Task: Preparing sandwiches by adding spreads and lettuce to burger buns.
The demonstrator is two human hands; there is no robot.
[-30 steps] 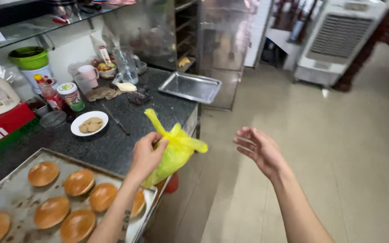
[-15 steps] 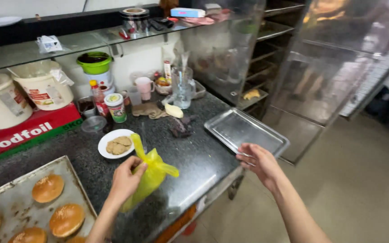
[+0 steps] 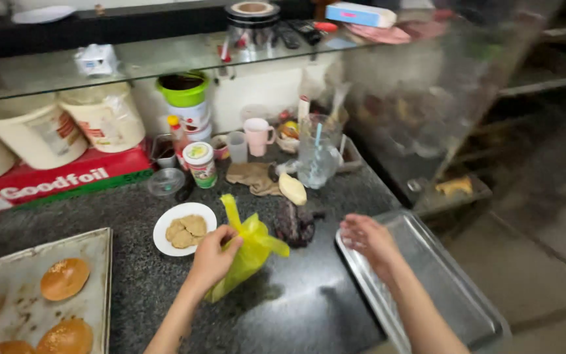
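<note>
- Left hand (image 3: 212, 255) clenched on yellow plastic bag (image 3: 247, 252), bag hanging over dark tabletop (image 3: 296, 301).
- Right hand (image 3: 369, 239) released, fingers spread above empty metal tray (image 3: 453, 288).
- White plate of patties (image 3: 185, 228) just beyond left hand.
- Long red box (image 3: 54, 180) far left, white tubs on top.

A dark speckled stone surface (image 3: 309, 308) fills the lower frame. On it lie a white plate (image 3: 185, 228) of patties at centre, a bun tray (image 3: 27, 288) lower left, an empty metal tray (image 3: 440, 288) lower right, and a red box (image 3: 54, 180) at left.

Left hand (image 3: 214, 257) clenched, right hand (image 3: 369, 238) open.
</note>
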